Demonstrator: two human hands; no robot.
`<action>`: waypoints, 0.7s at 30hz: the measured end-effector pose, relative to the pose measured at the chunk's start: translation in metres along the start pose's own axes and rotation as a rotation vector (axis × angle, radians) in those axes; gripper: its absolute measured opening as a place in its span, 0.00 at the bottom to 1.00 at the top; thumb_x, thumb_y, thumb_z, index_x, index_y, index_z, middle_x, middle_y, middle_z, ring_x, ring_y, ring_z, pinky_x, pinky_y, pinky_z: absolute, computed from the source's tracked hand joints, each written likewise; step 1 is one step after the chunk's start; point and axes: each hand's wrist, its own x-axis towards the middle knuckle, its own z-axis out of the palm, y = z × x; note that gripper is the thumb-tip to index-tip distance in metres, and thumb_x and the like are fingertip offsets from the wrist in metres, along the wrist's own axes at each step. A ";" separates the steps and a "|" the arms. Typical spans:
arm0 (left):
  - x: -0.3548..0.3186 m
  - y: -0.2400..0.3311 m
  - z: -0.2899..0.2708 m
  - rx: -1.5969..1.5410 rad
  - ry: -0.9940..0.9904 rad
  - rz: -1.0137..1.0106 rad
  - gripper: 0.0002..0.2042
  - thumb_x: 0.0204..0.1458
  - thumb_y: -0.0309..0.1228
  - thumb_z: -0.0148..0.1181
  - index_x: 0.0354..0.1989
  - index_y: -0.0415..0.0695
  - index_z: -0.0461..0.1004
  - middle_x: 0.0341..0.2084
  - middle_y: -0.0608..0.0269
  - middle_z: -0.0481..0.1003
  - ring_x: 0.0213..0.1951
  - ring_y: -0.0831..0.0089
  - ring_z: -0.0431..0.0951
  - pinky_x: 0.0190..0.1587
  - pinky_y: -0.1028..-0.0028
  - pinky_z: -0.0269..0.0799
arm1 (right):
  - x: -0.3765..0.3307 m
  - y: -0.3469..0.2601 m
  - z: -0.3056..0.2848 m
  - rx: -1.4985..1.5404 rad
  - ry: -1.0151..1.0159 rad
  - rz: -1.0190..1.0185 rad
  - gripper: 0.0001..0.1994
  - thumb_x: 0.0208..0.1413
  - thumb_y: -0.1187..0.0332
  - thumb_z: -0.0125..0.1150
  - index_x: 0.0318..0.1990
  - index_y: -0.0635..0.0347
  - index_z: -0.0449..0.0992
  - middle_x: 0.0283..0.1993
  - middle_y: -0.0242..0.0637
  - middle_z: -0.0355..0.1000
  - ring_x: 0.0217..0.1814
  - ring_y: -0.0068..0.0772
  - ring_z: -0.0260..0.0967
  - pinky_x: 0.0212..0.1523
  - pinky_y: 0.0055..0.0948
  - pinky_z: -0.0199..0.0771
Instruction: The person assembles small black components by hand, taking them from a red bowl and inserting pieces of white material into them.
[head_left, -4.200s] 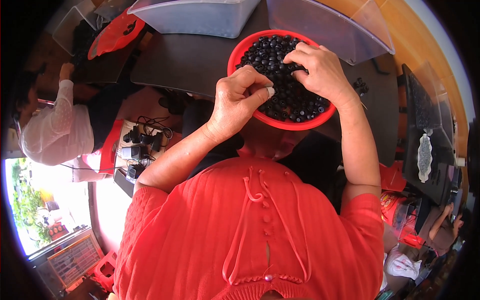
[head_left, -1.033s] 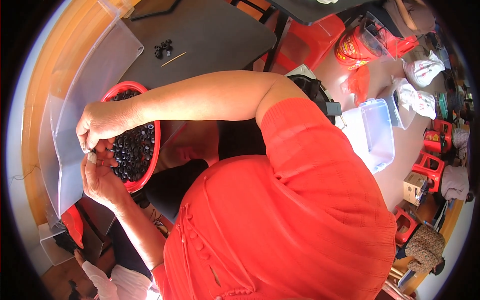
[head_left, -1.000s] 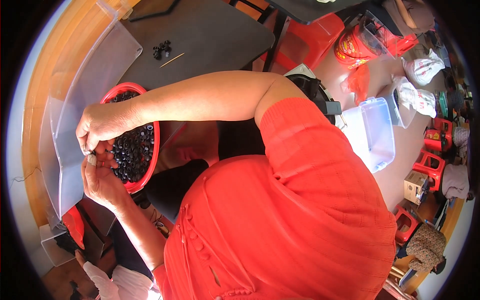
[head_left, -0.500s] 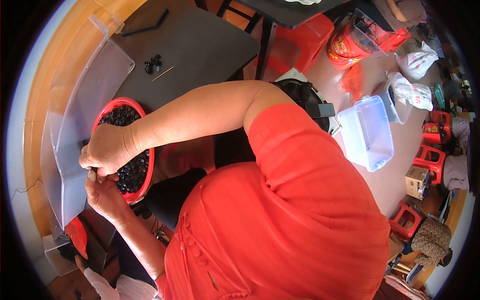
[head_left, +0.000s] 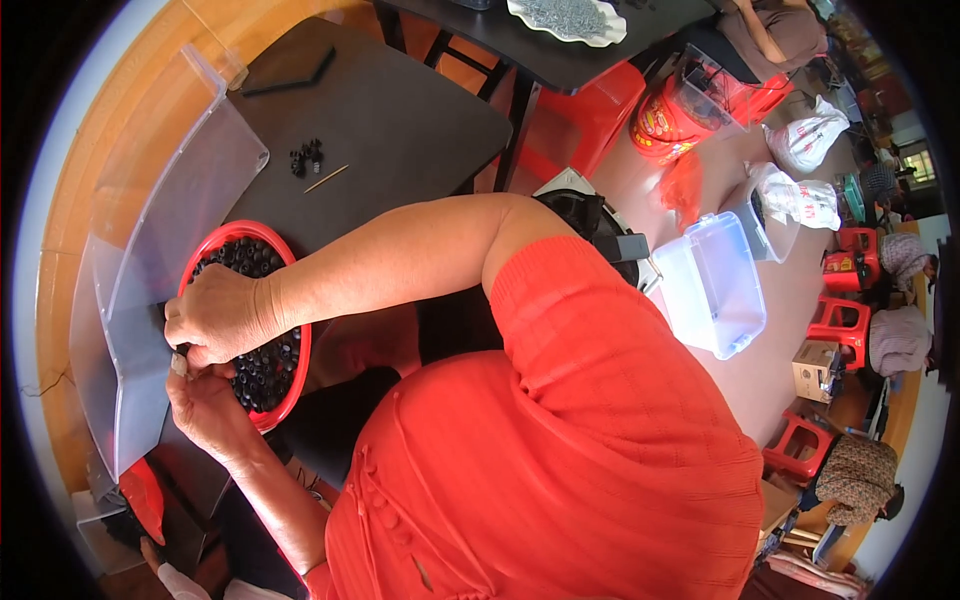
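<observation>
My right hand [head_left: 222, 312] reaches across from the upper arm, held over the rim of a red basin [head_left: 302, 370]. Just below it, my left hand [head_left: 212, 405] meets it at the fingertips. Both are closed in a pinch around something small and dark, mostly hidden by the fingers. A pale wrap or cover [head_left: 179, 364] shows at a left fingertip. Many small black ring-like plastic parts [head_left: 268, 375] fill the basin beneath my hands.
A dark table [head_left: 400, 110] beyond the basin holds a small cluster of black parts [head_left: 306, 158], a thin wooden stick [head_left: 327, 178] and a black angled strip [head_left: 292, 80]. Clear plastic panels [head_left: 150, 250] stand beside my hands. A translucent bin [head_left: 712, 285] sits on the floor behind.
The view has shifted slightly, bringing more of a far table and its white dish into sight. My hands stay together at the basin, the right fingers slightly changed in position.
</observation>
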 end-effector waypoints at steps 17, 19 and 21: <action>-0.002 0.005 0.026 0.335 0.164 0.014 0.15 0.69 0.35 0.47 0.45 0.35 0.76 0.29 0.63 0.74 0.30 0.75 0.69 0.34 0.74 0.63 | 0.003 0.009 0.002 -0.098 0.168 -0.149 0.10 0.38 0.62 0.69 0.26 0.54 0.77 0.29 0.31 0.71 0.26 0.38 0.72 0.25 0.39 0.72; -0.002 0.005 0.028 0.283 0.175 0.007 0.15 0.68 0.36 0.49 0.43 0.35 0.76 0.28 0.64 0.73 0.29 0.75 0.69 0.34 0.74 0.63 | 0.005 0.008 0.001 -0.098 0.169 -0.132 0.10 0.37 0.62 0.69 0.25 0.55 0.77 0.29 0.32 0.71 0.26 0.39 0.72 0.25 0.39 0.72; 0.000 0.002 0.026 0.258 0.168 0.004 0.15 0.68 0.37 0.50 0.43 0.36 0.77 0.28 0.64 0.73 0.29 0.75 0.69 0.34 0.74 0.63 | 0.004 0.008 0.001 -0.156 0.152 -0.199 0.11 0.36 0.61 0.70 0.25 0.55 0.76 0.27 0.32 0.70 0.25 0.39 0.71 0.25 0.40 0.71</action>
